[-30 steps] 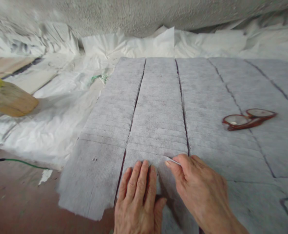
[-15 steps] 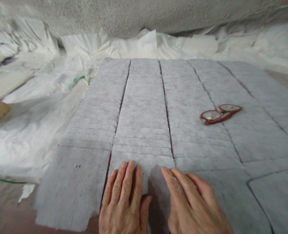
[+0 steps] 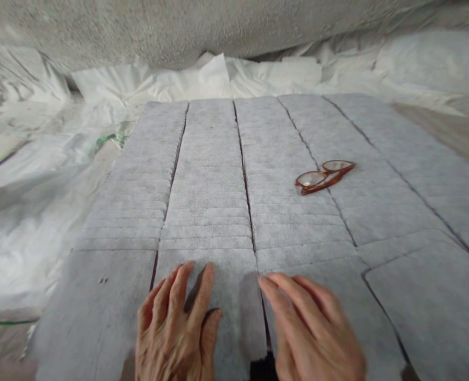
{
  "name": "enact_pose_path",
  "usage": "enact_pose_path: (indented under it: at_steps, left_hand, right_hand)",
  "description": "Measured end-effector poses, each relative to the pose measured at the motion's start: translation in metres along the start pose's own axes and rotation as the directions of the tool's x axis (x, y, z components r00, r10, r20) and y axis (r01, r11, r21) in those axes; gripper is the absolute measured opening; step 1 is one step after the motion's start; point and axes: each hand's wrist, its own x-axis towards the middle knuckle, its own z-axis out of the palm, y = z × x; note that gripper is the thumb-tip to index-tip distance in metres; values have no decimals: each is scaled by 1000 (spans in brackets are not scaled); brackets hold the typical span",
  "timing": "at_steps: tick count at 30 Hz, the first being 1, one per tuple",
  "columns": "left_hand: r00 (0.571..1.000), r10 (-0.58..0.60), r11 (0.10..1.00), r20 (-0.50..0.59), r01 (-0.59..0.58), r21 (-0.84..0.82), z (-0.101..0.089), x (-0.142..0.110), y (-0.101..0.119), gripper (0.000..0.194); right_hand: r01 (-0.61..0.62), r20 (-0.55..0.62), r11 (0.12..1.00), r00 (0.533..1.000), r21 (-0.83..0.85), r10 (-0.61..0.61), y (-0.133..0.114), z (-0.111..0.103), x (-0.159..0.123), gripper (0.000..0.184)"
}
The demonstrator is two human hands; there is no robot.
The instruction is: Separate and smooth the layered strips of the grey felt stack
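From the head camera, looking down and forward, both bare hands lie on rows of grey felt-like sheets (image 3: 206,174) that overlap one another in long columns running away from the person. The left hand (image 3: 174,330) rests palm down on the nearest sheet (image 3: 230,296) of the second column from the left, fingers spread flat and slightly apart, gripping nothing. The right hand (image 3: 311,333) is just beside it, over the dark seam between that column and the next one to the right, its fingers stretched forward and close together, flat on or just above the cloth (it is blurred, so I cannot tell whether it presses down); it clasps nothing either. The near sheet between the two hands ends in a ragged lower edge, with a dark gap showing under it at the bottom of the picture. Farther off, to the right of the middle, a pair of red-brown glasses (image 3: 323,175) lies folded on the sheets, well apart from both hands. White plastic sheeting (image 3: 31,222) is crumpled around the left and far sides of the grey rows, with a rough grey wall (image 3: 178,26) behind.
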Motion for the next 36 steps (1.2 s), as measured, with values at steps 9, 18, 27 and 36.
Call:
enact_pose_path:
  at_steps: [9,18,27,36]
  left_hand:
    - [999,5,998,53,-2,-59,-5,1,-8,50]
    - [1000,1,996,13,0,-87,-7,6,-6,47]
    - [998,60,996,-34,-62,-63,-6,16,11,47]
    - [999,25,996,27,-23,-82,-7,16,13,49]
  right_hand:
    - [-140,21,975,989,-174,146,55,-56,-14,22]
    - [-36,1,998,999,44,36,79,-40,14,16]
    - [41,245,984,966,171,-83,109,-24,46,16]
    - [24,283,982,956,186,-77,117,-24,55,18]
